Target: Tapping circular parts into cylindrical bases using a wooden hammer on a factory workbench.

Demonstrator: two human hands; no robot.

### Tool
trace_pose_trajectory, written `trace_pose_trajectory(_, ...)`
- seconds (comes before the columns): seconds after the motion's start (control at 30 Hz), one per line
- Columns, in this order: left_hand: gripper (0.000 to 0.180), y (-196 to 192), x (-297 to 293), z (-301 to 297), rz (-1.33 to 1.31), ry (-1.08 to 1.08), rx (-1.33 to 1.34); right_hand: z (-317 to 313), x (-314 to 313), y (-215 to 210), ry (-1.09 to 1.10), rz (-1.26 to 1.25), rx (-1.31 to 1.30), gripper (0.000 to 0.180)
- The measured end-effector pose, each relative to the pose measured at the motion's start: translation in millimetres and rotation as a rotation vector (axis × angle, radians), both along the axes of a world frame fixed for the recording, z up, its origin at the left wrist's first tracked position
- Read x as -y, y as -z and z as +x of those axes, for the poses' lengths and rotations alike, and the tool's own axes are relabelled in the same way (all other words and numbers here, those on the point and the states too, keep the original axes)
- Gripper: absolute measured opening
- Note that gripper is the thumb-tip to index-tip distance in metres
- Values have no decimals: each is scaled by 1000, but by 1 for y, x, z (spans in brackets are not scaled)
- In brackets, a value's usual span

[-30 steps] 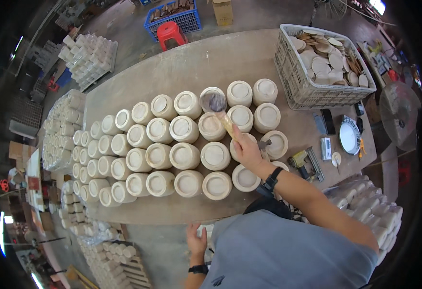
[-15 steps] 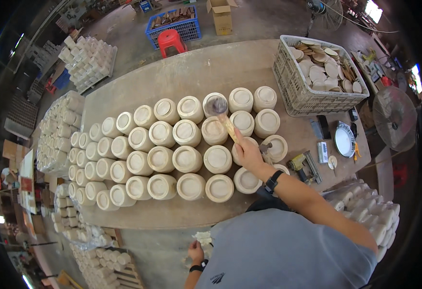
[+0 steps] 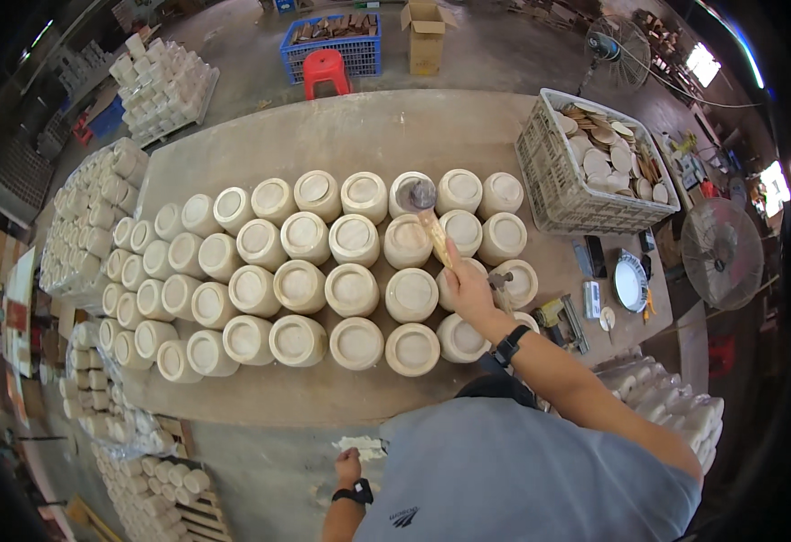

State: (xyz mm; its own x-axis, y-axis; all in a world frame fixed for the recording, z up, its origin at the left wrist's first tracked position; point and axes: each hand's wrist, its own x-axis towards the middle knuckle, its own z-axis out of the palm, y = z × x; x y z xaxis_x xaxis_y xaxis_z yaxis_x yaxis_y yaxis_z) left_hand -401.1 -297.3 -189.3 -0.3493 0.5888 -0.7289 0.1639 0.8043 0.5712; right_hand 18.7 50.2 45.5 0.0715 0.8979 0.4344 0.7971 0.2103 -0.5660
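My right hand [image 3: 471, 291] is closed round the pale handle of a mallet [image 3: 438, 239]. Its dark, rounded head is at a round, cream-coloured wooden pot [image 3: 399, 210] in the far row, partly covering the disc-like top. Several rows of similar pots [image 3: 353, 289] stand on the table, each showing a round recessed face. Down at the near side, off the table edge, my left hand [image 3: 348, 466] hangs with curled fingers. Whether anything is in it is hidden. A hammer [image 3: 501, 280] lies by my right wrist, among the pots.
A plastic crate [image 3: 585, 203] of thin wooden discs stands at the table's far right. Nearer are a nail gun [image 3: 564, 323], a white dish [image 3: 631, 281] and a small box [image 3: 591, 299]. Wrapped pot stacks [image 3: 88, 217] flank the table. Beyond it are a red stool [image 3: 326, 70] and fan [image 3: 614, 52].
The view has shifted slightly. The mallet stays at the same far-row pot in my right hand. My left hand appears a little farther left.
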Motion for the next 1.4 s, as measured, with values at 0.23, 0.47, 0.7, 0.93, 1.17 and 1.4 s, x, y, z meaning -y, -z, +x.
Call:
trace_pose_trajectory(0.23, 26, 23, -2, -6, -56, 22, 102, 11, -10, 7, -79, -554, 227, 66)
trace_pose_trajectory(0.47, 20, 11, -15, 11, -234, -27, 343, 18, -1, 2, 13, -157, 52, 66)
trace_pose_trajectory(0.7, 28, 57, 15, -26, -328, -87, 719, 8, -12, 16, -108, -536, 243, 66)
trace_pose_trajectory(0.93, 21, 21, -9, 5, -251, -24, 398, 19, -13, -22, 0, -292, 85, 65)
trace_pose_trajectory(1.17, 33, 11, -8, -7, -234, 49, 432, 24, -6, 17, -38, -537, 147, 67)
trace_pose_trajectory(1.4, 36, -16, -14, -7, -125, 270, 195, 35, 13, -6, 28, -370, -147, 62)
